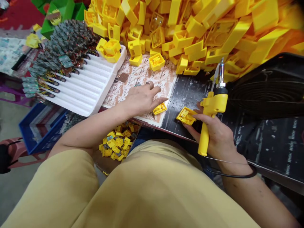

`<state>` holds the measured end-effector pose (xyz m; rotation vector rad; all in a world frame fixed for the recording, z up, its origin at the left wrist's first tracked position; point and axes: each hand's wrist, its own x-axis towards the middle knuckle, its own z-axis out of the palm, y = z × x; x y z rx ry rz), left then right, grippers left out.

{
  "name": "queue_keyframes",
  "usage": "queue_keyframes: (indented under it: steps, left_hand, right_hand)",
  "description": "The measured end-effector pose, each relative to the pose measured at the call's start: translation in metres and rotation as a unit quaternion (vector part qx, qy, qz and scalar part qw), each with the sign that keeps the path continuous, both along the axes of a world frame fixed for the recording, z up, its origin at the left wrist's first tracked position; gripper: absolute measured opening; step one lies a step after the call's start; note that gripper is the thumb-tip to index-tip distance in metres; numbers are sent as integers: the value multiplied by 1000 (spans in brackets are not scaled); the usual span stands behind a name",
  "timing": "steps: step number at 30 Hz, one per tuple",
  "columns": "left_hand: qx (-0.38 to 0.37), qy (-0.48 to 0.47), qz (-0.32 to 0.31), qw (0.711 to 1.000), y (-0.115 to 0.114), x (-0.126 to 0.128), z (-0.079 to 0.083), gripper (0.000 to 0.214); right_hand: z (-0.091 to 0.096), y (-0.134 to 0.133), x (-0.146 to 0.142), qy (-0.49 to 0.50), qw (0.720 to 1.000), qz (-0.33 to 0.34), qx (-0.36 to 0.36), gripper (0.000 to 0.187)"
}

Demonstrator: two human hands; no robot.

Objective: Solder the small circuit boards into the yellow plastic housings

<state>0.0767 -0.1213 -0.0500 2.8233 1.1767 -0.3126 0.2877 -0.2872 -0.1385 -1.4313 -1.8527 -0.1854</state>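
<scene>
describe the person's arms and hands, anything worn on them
Both forearms are bare, with no gloves. The left hand wears a ring on one finger. The right hand shows no ring; a black cable from the soldering iron loops by its wrist.

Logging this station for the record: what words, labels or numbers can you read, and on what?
No text here reads clearly.
Black work surface: rows of white print near its right edge, too blurred to read.
Printed sheets, far left: too small to read.
Yellow soldering tool in the right hand: no label visible.
</scene>
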Motion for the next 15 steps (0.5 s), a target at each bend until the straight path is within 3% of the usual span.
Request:
queue_keyframes:
  steps: [3, 5, 9, 11, 13, 15]
  left_hand:
    - [37, -8, -38, 999, -9, -9, -4, 74]
    - [29, 0, -79, 996, -10, -10, -8, 69]
    - [-72, -8, -256, 964, 0, -12, -5, 50]
    - [-125, -38, -332, 934, 5, -20, -2, 62]
    - [-148, -88, -336, 926, 5, -29, -4, 73]
    - [-136, -159, -273, 939, 0, -37, -15, 73]
  right_hand:
    - [0, 0, 0, 8, 1000, 3, -5, 41]
    - [3, 0, 0, 8, 1000, 7, -12, 44]
    - [10, -2, 2, 8, 999, 22, -28, 43]
    - [12, -4, 3, 12, 999, 25, -34, 43]
    - [12, -6, 3, 15, 999, 24, -40, 43]
    - [10, -6, 4, 17, 999, 23, -44, 42]
